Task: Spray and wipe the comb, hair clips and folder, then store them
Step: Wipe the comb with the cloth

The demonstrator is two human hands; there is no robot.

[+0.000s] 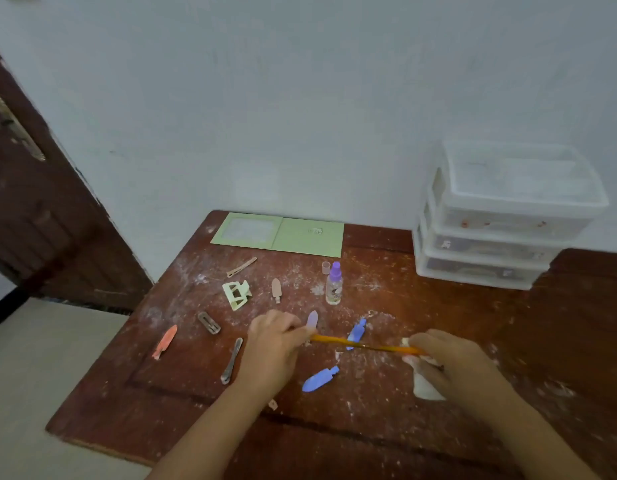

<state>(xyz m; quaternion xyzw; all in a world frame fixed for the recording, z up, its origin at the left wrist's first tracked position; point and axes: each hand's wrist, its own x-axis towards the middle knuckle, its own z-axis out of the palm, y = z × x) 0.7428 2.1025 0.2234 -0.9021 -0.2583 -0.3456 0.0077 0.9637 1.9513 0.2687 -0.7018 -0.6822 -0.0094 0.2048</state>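
An orange comb (364, 344) is held level above the table. My left hand (275, 344) pinches its left end. My right hand (449, 365) grips a white cloth (425, 386) wrapped round the comb's right end. A small spray bottle with a purple top (334, 285) stands behind, its clear cap (326, 267) beside it. A green folder (279, 233) lies open at the table's back edge. Hair clips lie scattered: two blue ones (320, 378) (357, 332), a lilac one (312, 319), an orange one (165, 341), a cream claw clip (237, 294) and several brown and metal ones.
The wooden table (386, 427) is dusted with white marks. A clear plastic drawer unit (501, 220) with three drawers stands at the back right against the white wall. A dark wooden door (40, 209) is at the left, with pale floor below.
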